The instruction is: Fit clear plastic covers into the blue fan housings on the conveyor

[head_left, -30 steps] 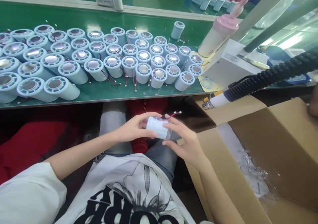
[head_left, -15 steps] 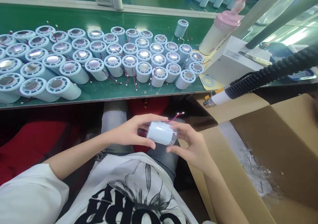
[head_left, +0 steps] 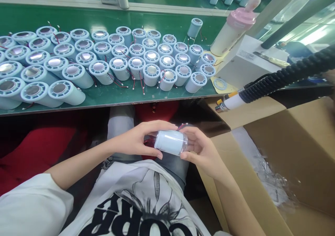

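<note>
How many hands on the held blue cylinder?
2: left hand at the left end of the blue cylinder, right hand at its clear-plastic end. Some fingers are hidden.

Cyl (head_left: 169, 143) before bench (head_left: 157, 19) w/ other cyls (head_left: 151, 76), box (head_left: 288, 138) to R.

Much of the green surface (head_left: 167, 19) is blocked by crowded blue cylinders (head_left: 151, 77); a bare strip is left behind them, interrupted by one lone cylinder (head_left: 195, 28). A gap is left between the near edge (head_left: 117, 105) and the held cylinder (head_left: 169, 142). On the right, passage is hindered by the bottle (head_left: 230, 33), white box (head_left: 244, 63) and black hose (head_left: 290, 77).
</note>
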A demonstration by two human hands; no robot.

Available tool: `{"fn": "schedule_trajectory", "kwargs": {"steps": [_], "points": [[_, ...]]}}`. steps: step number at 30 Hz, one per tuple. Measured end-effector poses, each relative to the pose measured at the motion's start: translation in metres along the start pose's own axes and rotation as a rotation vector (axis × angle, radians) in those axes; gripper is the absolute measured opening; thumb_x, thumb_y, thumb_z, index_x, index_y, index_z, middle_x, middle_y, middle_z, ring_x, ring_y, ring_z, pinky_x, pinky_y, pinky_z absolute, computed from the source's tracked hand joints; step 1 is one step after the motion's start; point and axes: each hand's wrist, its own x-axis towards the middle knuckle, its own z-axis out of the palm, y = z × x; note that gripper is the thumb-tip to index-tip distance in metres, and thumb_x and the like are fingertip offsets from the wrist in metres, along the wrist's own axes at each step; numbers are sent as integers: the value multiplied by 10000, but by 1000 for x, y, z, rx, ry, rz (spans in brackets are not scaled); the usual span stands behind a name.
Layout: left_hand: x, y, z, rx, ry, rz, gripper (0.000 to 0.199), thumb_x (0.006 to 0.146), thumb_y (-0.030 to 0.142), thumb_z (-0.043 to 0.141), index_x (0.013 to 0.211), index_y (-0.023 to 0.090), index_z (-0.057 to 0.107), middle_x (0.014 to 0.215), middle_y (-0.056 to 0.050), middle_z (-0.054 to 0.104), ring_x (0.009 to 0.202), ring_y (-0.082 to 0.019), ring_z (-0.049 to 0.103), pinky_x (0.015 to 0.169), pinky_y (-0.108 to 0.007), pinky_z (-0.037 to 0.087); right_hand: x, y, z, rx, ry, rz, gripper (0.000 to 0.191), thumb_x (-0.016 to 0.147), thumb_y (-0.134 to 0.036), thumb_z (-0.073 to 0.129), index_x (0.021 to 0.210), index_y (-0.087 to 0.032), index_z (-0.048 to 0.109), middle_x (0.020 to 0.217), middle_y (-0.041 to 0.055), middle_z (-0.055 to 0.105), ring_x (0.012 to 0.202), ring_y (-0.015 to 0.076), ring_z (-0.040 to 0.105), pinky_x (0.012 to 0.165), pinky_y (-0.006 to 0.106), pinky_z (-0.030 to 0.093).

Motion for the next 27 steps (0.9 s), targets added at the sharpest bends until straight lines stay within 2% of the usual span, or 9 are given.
{"fn": "schedule_trajectory", "kwargs": {"steps": [4,9,14,18,20,22,25,27], "points": [[-1,-1,0,0,-11,-16,747,702,236,782,1368,307,451,1417,-94,474,1319,-257,440,1025,-357,458,2,1,1,82,-12,68,464,731,-357,777,1103,-253,519,991,26,642,834,137,633,739,249,536],[-3,-1,0,-13,-9,-45,759,692,236,788,1369,304,451,1420,-95,469,1319,-260,440,1038,-369,446,5,3,2,203,-5,112,423,720,-402,768,1027,-230,533,871,8,641,728,117,613,618,215,540],[1,2,1,-100,-11,-119,727,702,236,775,1359,277,466,1424,-108,462,1300,-272,458,1001,-372,477,8,8,6,253,35,146,390,722,-402,739,996,-223,526,803,-12,633,659,125,628,578,256,575],[1,5,5,-193,41,-219,651,726,243,753,1322,247,490,1358,-103,517,1165,-238,566,934,-348,515,10,14,5,269,110,160,385,723,-419,715,999,-220,534,788,-9,669,585,145,646,560,303,586],[-9,5,0,-216,165,-231,585,716,251,761,1253,224,529,1273,-97,568,1059,-219,614,861,-318,535,3,17,0,287,212,146,361,727,-417,704,991,-222,552,803,12,701,584,173,665,548,320,583],[-29,5,-17,-221,390,-175,570,672,269,794,1184,223,547,1161,-72,617,945,-200,644,770,-290,538,-11,25,-12,307,332,134,313,743,-429,680,967,-234,582,820,43,730,615,212,691,566,356,587],[-77,8,-71,-140,862,-29,498,694,360,764,1135,262,554,1022,-6,669,894,-196,648,771,-343,510,-27,51,-50,331,424,175,355,720,-539,652,979,-296,642,944,85,748,796,320,718,704,516,587],[-116,13,-118,107,1141,45,314,787,399,658,1051,241,594,975,32,685,969,-185,617,818,-369,458,-23,74,-81,321,548,232,334,659,-593,664,886,-349,679,911,89,752,786,371,712,678,578,573]]}}
